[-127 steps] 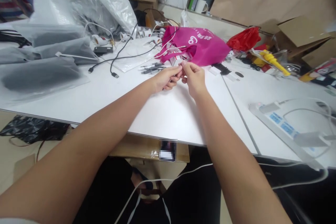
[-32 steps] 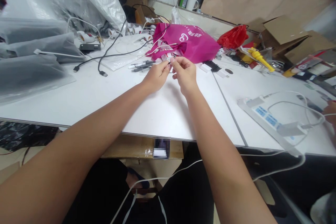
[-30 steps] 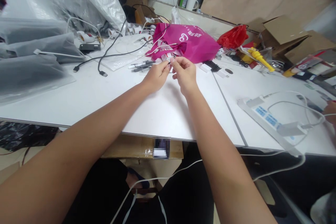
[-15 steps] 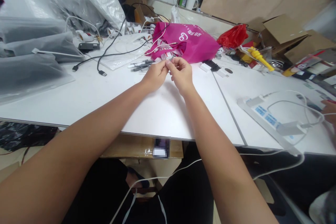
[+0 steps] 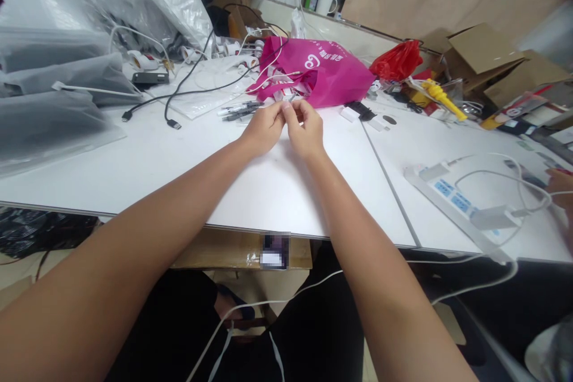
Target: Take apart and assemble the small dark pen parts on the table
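My left hand (image 5: 265, 127) and my right hand (image 5: 305, 125) meet over the white table (image 5: 268, 191), fingertips pinched together. Between them is a small item, mostly hidden; only a thin tip pokes up past the fingers, too small to name. Just behind the hands lies a magenta bag (image 5: 333, 71) on its side, its mouth towards me with small red and white pieces in it. Several thin dark and pale pen-like sticks (image 5: 239, 111) lie in a bunch left of my left hand.
Black cables (image 5: 173, 124) and grey plastic bags (image 5: 58, 125) lie to the left. A white power strip (image 5: 456, 206) with plugged chargers stands on the right, another person's hand (image 5: 559, 188) beyond it. Small white boxes (image 5: 349, 114) and a red bag (image 5: 396, 61) sit further back.
My right hand has turned slightly and shifted a little left, its fingers closing in against the left fingertips. My left hand stays almost in place.
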Demonstrator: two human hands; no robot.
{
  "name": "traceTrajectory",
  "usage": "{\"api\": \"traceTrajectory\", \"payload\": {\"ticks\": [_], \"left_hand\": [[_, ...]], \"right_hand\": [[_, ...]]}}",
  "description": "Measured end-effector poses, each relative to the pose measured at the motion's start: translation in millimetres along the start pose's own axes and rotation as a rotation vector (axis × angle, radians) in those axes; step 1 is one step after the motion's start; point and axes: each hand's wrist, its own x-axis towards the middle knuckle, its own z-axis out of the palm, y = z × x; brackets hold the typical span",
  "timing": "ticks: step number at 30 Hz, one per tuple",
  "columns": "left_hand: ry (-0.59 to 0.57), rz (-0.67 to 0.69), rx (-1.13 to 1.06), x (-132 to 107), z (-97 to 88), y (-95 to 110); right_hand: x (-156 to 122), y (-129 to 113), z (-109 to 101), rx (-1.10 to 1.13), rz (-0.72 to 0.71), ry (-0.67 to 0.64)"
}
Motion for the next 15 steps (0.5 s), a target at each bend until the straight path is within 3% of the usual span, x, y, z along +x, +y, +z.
{"api": "traceTrajectory", "payload": {"ticks": [15], "left_hand": [[0.005,0.057,0.010,1.5,-0.9,-10.2]], "right_hand": [[2.1,8.0,-4.3,-0.021,-0.037,0.060]]}}
